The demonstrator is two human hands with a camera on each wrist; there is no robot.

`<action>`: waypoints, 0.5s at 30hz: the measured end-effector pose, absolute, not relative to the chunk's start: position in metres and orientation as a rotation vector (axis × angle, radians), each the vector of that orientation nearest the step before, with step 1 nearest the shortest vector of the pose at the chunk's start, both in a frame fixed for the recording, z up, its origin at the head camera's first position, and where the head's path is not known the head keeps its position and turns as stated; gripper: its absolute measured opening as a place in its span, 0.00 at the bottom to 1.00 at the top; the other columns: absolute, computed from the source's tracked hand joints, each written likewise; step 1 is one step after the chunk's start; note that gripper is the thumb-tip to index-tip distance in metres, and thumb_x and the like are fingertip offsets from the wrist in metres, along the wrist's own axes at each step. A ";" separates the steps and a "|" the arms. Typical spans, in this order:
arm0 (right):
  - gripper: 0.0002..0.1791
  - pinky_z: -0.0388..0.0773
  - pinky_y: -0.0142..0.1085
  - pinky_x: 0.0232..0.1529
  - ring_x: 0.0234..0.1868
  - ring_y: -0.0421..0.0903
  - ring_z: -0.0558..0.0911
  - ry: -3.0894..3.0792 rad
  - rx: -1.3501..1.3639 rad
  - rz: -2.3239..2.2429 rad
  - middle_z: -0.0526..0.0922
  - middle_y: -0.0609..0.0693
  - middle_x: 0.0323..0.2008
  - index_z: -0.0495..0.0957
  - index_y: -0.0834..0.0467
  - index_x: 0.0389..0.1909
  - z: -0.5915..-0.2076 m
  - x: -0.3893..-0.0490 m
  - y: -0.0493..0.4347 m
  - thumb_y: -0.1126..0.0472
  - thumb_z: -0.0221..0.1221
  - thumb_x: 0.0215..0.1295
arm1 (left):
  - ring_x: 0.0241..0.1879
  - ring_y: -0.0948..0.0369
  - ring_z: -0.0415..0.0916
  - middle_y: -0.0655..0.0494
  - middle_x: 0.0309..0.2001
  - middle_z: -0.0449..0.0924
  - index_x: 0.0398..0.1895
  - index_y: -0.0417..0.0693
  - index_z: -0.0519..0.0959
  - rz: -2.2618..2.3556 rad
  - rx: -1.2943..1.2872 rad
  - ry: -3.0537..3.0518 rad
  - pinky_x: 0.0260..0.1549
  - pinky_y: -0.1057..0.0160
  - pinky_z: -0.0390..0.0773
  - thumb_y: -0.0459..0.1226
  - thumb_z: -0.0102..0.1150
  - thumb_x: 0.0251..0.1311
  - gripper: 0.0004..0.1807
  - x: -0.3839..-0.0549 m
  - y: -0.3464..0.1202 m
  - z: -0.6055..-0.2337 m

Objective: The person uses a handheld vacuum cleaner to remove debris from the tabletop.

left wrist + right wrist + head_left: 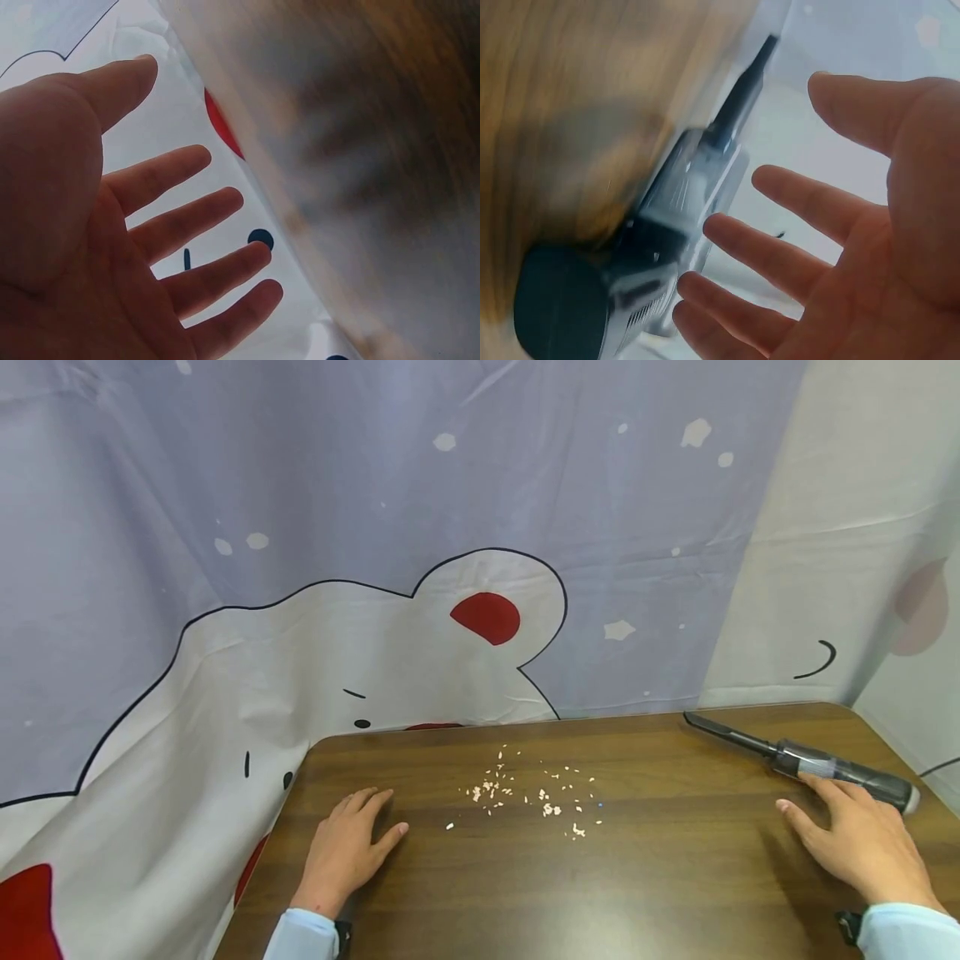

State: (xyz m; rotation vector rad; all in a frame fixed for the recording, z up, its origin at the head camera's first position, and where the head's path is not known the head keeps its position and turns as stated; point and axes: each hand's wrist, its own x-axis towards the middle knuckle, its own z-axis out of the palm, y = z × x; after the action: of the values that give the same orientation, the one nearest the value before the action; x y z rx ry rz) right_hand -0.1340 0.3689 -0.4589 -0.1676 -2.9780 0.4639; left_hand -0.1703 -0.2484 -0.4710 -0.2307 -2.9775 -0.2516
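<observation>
A dark handheld vacuum cleaner (801, 760) with a see-through body and a long narrow nozzle lies at the right of the wooden table. My right hand (862, 842) is just in front of it, fingers spread and relaxed, and its fingertips overlap the vacuum's body in the head view. In the right wrist view, the palm faces the vacuum (679, 187) and holds nothing. On the table's left side, my left hand (347, 847) is spread with nothing in it. Pale crumbs (552, 811) lie scattered between the hands, nearer the left one.
The brown wooden table (540, 893) reaches back to a printed curtain (360, 652) that hangs along its far and left edges. A tiny blue speck (600, 805) lies among the crumbs. At the right, a dark cable (941, 766) runs beyond the table edge.
</observation>
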 end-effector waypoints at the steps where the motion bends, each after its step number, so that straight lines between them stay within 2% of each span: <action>1: 0.46 0.49 0.74 0.52 0.54 0.83 0.54 -2.982 -0.202 0.455 0.57 0.81 0.60 0.59 0.69 0.68 -0.459 -0.133 0.373 0.32 0.44 0.68 | 0.63 0.41 0.62 0.45 0.65 0.68 0.67 0.51 0.71 -0.254 -0.229 -2.977 0.53 0.33 0.64 0.59 0.57 0.60 0.35 -0.170 -0.248 -0.471; 3: 0.47 0.47 0.74 0.53 0.53 0.83 0.53 -2.984 -0.265 0.440 0.56 0.82 0.60 0.58 0.70 0.68 -0.459 -0.132 0.379 0.32 0.44 0.68 | 0.63 0.41 0.62 0.45 0.65 0.68 0.67 0.51 0.71 -0.257 -0.227 -2.976 0.54 0.33 0.64 0.58 0.57 0.60 0.35 -0.170 -0.249 -0.471; 10: 0.49 0.58 0.71 0.47 0.47 0.84 0.55 -2.939 -0.622 0.478 0.52 0.83 0.57 0.58 0.75 0.64 -0.459 -0.131 0.385 0.33 0.51 0.64 | 0.63 0.42 0.62 0.46 0.65 0.68 0.66 0.51 0.71 -0.265 -0.231 -2.968 0.54 0.34 0.64 0.59 0.57 0.60 0.35 -0.172 -0.249 -0.473; 15: 0.48 0.57 0.66 0.49 0.49 0.82 0.57 -2.889 -0.832 0.490 0.50 0.84 0.54 0.56 0.82 0.56 -0.460 -0.133 0.387 0.38 0.54 0.63 | 0.64 0.42 0.62 0.46 0.65 0.67 0.67 0.51 0.71 -0.267 -0.237 -2.971 0.55 0.34 0.63 0.59 0.56 0.61 0.36 -0.174 -0.249 -0.475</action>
State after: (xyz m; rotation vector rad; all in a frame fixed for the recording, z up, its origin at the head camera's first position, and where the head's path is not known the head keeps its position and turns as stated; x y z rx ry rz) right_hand -0.1331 0.3867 -0.4601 -0.8325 -2.8894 0.4895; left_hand -0.1736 -0.2490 -0.4755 -0.2368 -2.9709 -0.2665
